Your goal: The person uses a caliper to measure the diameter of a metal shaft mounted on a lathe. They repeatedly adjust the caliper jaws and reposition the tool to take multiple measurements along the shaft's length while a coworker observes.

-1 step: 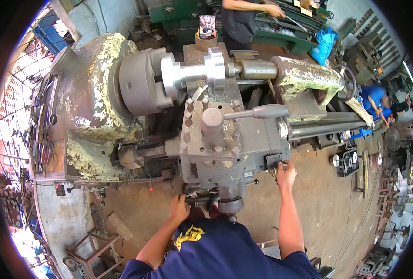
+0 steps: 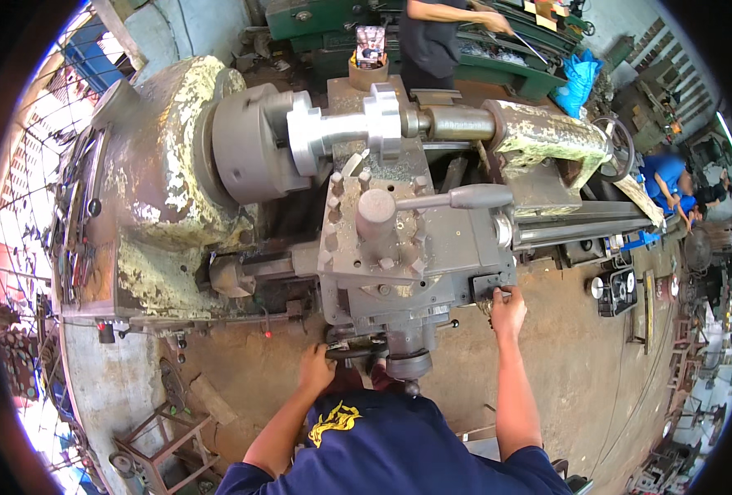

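My left hand [image 2: 317,369] is closed on the rim of a dark handwheel [image 2: 353,352] at the lathe carriage's front. My right hand [image 2: 508,311] has its fingers bent against a small dark plate [image 2: 484,285] on the carriage's right side; what they grip is hidden. Between and beyond my hands sits the square tool post [image 2: 382,260], with several bolts and a long clamping lever [image 2: 477,196]. A shiny stepped metal workpiece [image 2: 343,129] is held between the grey chuck [image 2: 250,147] and the tailstock [image 2: 547,136]. A pale cutting tool [image 2: 353,163] points toward it.
The worn headstock [image 2: 151,165] stands left, with long tools [image 2: 75,223] along its side. A person [image 2: 428,41] works at a green machine behind; another in blue [image 2: 664,177] is far right. A blue bag [image 2: 579,82] and a metal frame [image 2: 164,437] are also around.
The whole view has shifted very slightly. The person behind has moved an arm and the rod in hand a little. Both my hands stay in the same places.
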A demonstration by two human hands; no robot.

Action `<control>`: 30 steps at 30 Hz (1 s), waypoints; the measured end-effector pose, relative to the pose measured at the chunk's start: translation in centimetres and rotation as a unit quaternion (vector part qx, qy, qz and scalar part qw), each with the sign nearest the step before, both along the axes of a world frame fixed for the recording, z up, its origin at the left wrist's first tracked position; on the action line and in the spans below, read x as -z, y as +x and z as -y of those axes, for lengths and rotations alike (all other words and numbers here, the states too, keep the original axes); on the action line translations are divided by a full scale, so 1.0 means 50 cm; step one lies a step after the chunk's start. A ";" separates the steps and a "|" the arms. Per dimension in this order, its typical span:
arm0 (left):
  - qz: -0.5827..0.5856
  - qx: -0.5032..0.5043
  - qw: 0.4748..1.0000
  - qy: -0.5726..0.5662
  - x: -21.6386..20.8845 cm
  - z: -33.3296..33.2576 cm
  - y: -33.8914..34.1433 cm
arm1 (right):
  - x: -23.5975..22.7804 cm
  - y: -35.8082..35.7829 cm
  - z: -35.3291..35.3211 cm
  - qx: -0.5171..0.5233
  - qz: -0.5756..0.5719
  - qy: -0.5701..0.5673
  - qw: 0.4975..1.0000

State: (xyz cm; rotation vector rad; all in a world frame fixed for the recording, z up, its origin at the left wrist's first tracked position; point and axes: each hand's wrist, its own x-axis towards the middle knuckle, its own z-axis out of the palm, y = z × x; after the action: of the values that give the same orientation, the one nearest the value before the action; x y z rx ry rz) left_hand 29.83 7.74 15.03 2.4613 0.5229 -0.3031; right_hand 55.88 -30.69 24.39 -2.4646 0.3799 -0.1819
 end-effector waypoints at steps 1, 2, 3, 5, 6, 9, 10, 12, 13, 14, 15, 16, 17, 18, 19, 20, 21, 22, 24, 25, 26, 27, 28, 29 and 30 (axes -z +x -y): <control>-0.016 -0.020 0.999 -0.031 0.011 0.000 0.009 | 0.000 -0.001 0.002 0.013 -0.053 -0.004 0.998; 0.004 -0.039 0.997 -0.059 0.017 -0.005 0.014 | 0.000 -0.002 0.004 -0.009 -0.013 0.021 1.000; 0.014 -0.057 0.997 -0.053 0.022 -0.004 0.022 | -0.001 -0.005 0.005 -0.009 -0.011 0.035 0.999; -0.014 -0.060 0.997 -0.052 0.027 -0.009 0.031 | -0.003 -0.014 0.004 0.006 -0.020 0.049 0.999; -0.021 -0.062 0.997 -0.046 0.028 -0.010 0.033 | -0.004 -0.015 0.003 -0.001 -0.001 0.050 0.999; -0.058 -0.039 0.997 -0.021 0.028 -0.011 0.045 | -0.005 -0.017 0.000 0.014 0.027 0.027 0.999; -0.085 -0.019 0.996 -0.004 0.028 -0.012 0.054 | -0.004 -0.015 -0.002 0.036 0.005 0.035 0.999; -0.079 -0.001 0.997 0.006 0.028 -0.015 0.066 | -0.001 -0.013 0.002 0.046 0.000 0.025 0.999; -0.110 0.011 0.994 0.020 0.028 -0.016 0.067 | 0.003 -0.012 0.003 0.034 0.045 -0.001 0.998; -0.096 0.017 0.995 0.013 0.029 -0.017 0.069 | 0.007 -0.013 0.005 0.016 0.075 0.003 0.997; -0.108 0.026 0.994 0.016 0.031 -0.020 0.071 | 0.012 -0.012 0.006 0.026 0.055 -0.015 0.998; -0.089 0.036 0.995 0.005 0.031 -0.020 0.069 | 0.015 -0.012 0.010 0.043 0.014 0.035 0.998; -0.082 0.041 0.996 0.005 0.032 -0.022 0.068 | 0.021 -0.012 0.008 0.048 0.038 -0.002 0.998; -0.071 0.042 0.997 0.011 0.032 -0.023 0.066 | 0.024 -0.012 0.008 0.051 0.015 0.021 0.998; -0.081 0.043 0.996 0.008 0.031 -0.024 0.060 | 0.026 -0.015 0.006 0.051 0.003 0.040 0.998; -0.066 0.050 0.997 0.006 0.032 -0.023 0.063 | 0.024 -0.008 0.010 0.057 0.004 0.055 0.997; -0.017 0.051 0.998 -0.034 0.030 -0.024 0.059 | 0.025 -0.014 0.006 0.042 0.074 -0.008 0.996; -0.038 0.056 0.998 -0.018 0.031 -0.023 0.063 | 0.023 -0.012 0.005 0.048 0.072 -0.037 0.996; -0.034 0.096 0.995 0.007 0.028 -0.023 0.069 | 0.015 -0.014 -0.001 0.085 0.005 0.003 0.996; -0.066 0.074 0.995 -0.010 0.027 -0.023 0.076 | 0.008 -0.016 -0.002 0.080 -0.005 0.029 0.996; -0.062 0.087 0.994 0.022 0.025 -0.025 0.077 | 0.002 -0.020 -0.005 0.086 0.002 0.047 0.995; -0.062 0.091 0.994 0.012 0.024 -0.025 0.083 | -0.005 -0.022 -0.006 0.093 -0.010 0.066 0.993; -0.076 0.090 0.993 0.007 0.024 -0.029 0.083 | -0.010 -0.026 -0.010 0.089 0.001 0.055 0.995; -0.081 0.100 0.992 0.006 0.025 -0.030 0.086 | -0.015 -0.028 -0.011 0.086 0.006 0.058 0.995; -0.087 0.108 0.990 0.006 0.026 -0.033 0.086 | -0.018 -0.029 -0.013 0.091 -0.001 0.059 0.994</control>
State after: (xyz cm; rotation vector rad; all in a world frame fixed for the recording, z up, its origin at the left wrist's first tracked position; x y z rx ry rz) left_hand 34.13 9.39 13.74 2.5199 0.3289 -0.6087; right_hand 54.42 -30.04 25.31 -2.3136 0.6000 -0.2269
